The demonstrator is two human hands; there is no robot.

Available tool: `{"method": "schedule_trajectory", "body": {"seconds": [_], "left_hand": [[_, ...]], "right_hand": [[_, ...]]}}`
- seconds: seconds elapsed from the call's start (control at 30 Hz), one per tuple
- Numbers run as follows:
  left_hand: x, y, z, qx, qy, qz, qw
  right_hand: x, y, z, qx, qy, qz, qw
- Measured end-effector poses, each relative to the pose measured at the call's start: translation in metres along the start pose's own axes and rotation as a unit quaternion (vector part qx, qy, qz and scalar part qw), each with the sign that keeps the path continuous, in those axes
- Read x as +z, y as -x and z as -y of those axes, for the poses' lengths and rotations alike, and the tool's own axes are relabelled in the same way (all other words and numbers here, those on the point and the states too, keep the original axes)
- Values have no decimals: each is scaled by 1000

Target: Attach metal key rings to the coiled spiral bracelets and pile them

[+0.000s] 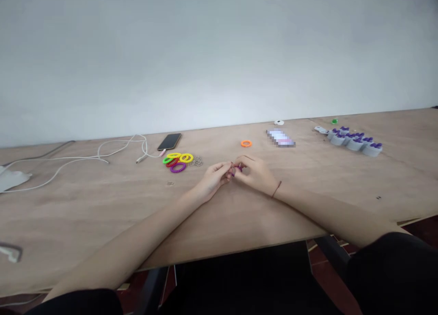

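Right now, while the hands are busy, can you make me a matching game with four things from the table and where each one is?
Things:
1. orange ring
2. dark phone
3. small purple piece
4. grey pieces with purple tops

Places:
A. between the left hand and the right hand
B. grouped over on the right side of the picture
C. lying by itself, a little beyond the hands
D. on the left, with a pink plug at its near edge

Right pairs: 1-C, 2-D, 3-A, 4-B
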State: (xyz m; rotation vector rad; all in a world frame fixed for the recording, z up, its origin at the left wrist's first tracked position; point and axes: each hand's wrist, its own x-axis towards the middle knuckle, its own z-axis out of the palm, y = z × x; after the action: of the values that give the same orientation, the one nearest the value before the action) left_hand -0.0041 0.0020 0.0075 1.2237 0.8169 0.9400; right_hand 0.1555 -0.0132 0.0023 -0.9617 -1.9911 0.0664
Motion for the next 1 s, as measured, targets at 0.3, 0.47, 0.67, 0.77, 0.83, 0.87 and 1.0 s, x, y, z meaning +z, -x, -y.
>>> {"method": "schedule_trajectory", "body": {"seconds": [0.3, 0.47, 0.67, 0.77, 0.83, 0.87, 1.0], "left_hand": [[2, 3, 2, 47, -83, -1, 995], [3, 5, 5, 94, -152, -38, 983], [4, 6, 7, 106, -187, -53, 975], [4, 6, 6, 114, -184, -59, 975], [4, 6, 5, 123, -200, -67, 970], [4, 6, 5, 125, -211, -72, 967], [4, 7, 5, 135, -246, -91, 955]], "right_hand": [[0, 0, -2, -20, 45, -1, 999], [3, 1, -4, -23, 100, 5, 995], [5, 2, -5, -28, 133, -4, 991], [5, 3, -5, -35, 140, -6, 989], [5, 3, -5, -40, 142, -2, 989], [5, 3, -5, -42, 143, 0, 989], [5, 3, -5, -49, 142, -6, 989]]}}
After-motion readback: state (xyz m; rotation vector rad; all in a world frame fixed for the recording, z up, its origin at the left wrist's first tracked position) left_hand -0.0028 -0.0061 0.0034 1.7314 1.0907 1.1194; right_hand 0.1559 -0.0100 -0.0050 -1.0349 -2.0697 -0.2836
